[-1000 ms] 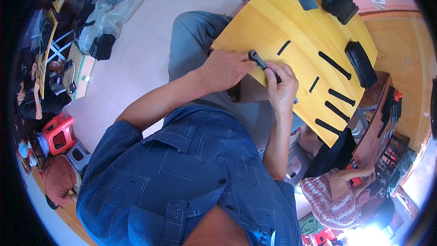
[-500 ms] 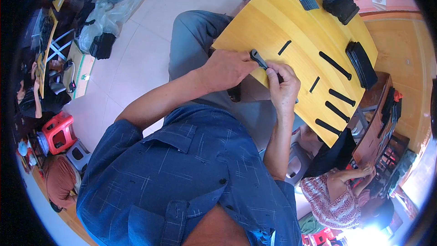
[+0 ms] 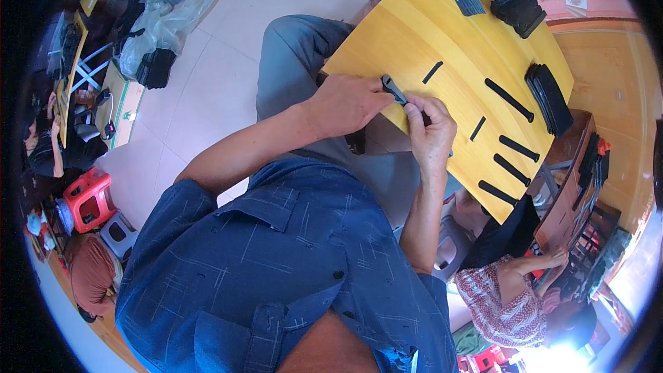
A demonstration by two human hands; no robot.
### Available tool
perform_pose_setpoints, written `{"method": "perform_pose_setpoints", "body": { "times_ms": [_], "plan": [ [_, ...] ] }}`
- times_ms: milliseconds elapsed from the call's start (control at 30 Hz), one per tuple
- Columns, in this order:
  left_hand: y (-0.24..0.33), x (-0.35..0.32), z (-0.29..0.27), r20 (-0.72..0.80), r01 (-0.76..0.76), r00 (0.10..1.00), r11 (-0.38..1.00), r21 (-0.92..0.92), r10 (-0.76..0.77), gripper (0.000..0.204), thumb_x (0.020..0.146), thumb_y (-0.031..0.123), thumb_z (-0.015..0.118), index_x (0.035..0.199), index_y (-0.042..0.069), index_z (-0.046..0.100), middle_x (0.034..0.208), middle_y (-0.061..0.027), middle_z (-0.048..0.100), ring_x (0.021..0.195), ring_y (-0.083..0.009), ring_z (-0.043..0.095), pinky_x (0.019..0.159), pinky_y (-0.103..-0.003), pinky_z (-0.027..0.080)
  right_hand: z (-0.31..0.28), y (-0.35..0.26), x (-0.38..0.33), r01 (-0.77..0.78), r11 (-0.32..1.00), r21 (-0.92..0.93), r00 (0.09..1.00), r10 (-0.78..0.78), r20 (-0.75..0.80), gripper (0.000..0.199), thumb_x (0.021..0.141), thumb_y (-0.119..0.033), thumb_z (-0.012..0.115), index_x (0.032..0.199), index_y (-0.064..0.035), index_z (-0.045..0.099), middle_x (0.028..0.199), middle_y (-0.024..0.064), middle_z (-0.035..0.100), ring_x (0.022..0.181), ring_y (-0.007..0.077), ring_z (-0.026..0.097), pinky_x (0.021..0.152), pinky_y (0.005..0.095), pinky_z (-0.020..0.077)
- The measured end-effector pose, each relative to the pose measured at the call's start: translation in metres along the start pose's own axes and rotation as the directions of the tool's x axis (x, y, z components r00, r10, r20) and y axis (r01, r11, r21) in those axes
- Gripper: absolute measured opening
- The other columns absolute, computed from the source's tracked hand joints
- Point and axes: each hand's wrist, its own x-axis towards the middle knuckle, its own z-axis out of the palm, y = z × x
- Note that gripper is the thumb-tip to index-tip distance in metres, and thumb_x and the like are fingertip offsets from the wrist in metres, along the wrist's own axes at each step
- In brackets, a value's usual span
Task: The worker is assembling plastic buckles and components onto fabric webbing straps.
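A small black plastic piece (image 3: 394,89) is held between both my hands at the near edge of a yellow wooden tabletop (image 3: 449,34). My left hand (image 3: 349,102) grips its near end with closed fingers. My right hand (image 3: 431,128) pinches its other end between thumb and fingers. Several flat black strips (image 3: 509,99) lie scattered on the tabletop just beyond my right hand.
Stacks of black parts (image 3: 548,98) sit at the table's far side and far end. Another person in a patterned top (image 3: 507,300) works at lower right. Bags and black items (image 3: 155,68) lie on the tiled floor at left, near a red stool (image 3: 88,198).
My hands have barely shifted; the black piece stays between them, turned slightly as my right thumb moved along it.
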Motion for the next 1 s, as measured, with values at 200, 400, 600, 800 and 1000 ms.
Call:
{"method": "perform_pose_setpoints", "body": {
  "times_ms": [200,400,600,800,1000],
  "plan": [
    [-0.002,0.000,0.004,0.003,-0.046,0.999,0.998,0.039,0.045,0.008,0.090,0.019,0.062,0.092,0.014,0.068,0.081,-0.0049,0.063,0.077,-0.0237,0.070,0.062,-0.039,0.056,0.000,0.000,0.000,-0.007,1.000,0.007,1.000,0.007,-0.003,0.014,0.087,-0.005,0.075,0.100,-0.0055,0.079,0.088,0.0111,0.073,0.082,0.0243,0.071,0.076,0.0334,0.0544],
    [0.001,0.002,0.001,0.013,-0.038,0.999,0.998,0.050,0.037,0.007,0.090,0.019,0.062,0.091,0.013,0.066,0.082,-0.0051,0.064,0.078,-0.0236,0.071,0.062,-0.039,0.056,0.001,0.002,0.000,0.007,1.000,0.005,1.000,-0.007,-0.002,0.014,0.087,-0.005,0.075,0.100,-0.0053,0.079,0.088,0.0111,0.072,0.082,0.0245,0.071,0.076,0.0335,0.0542],
    [0.003,0.007,-0.004,0.081,0.002,0.997,0.999,0.048,-0.006,0.010,0.091,0.018,0.061,0.089,0.011,0.067,0.081,-0.0075,0.065,0.078,-0.0256,0.071,0.062,-0.041,0.056,-0.003,0.003,0.001,0.002,1.000,0.014,0.999,-0.002,0.035,0.016,0.085,-0.003,0.076,0.101,-0.0050,0.078,0.088,0.0113,0.072,0.082,0.0242,0.071,0.075,0.0330,0.0543],
    [0.009,0.020,-0.012,0.169,0.091,0.981,0.995,0.046,-0.098,0.013,0.090,0.018,0.060,0.087,0.010,0.070,0.082,-0.0100,0.067,0.078,-0.0307,0.072,0.063,-0.045,0.056,-0.004,0.008,0.002,0.021,0.999,0.040,0.999,-0.022,0.044,0.018,0.084,-0.002,0.076,0.102,-0.0049,0.078,0.088,0.0118,0.072,0.081,0.0238,0.070,0.075,0.0330,0.0544],
    [0.011,0.027,-0.015,0.237,0.097,0.965,0.992,0.084,-0.114,0.014,0.089,0.018,0.061,0.091,0.010,0.072,0.086,-0.0123,0.070,0.081,-0.0320,0.073,0.065,-0.047,0.058,-0.008,0.004,0.002,-0.010,0.999,0.031,0.998,0.008,0.058,0.017,0.084,-0.002,0.077,0.101,-0.0043,0.078,0.087,0.0123,0.072,0.080,0.0243,0.070,0.074,0.0333,0.0546]
  ]
}}
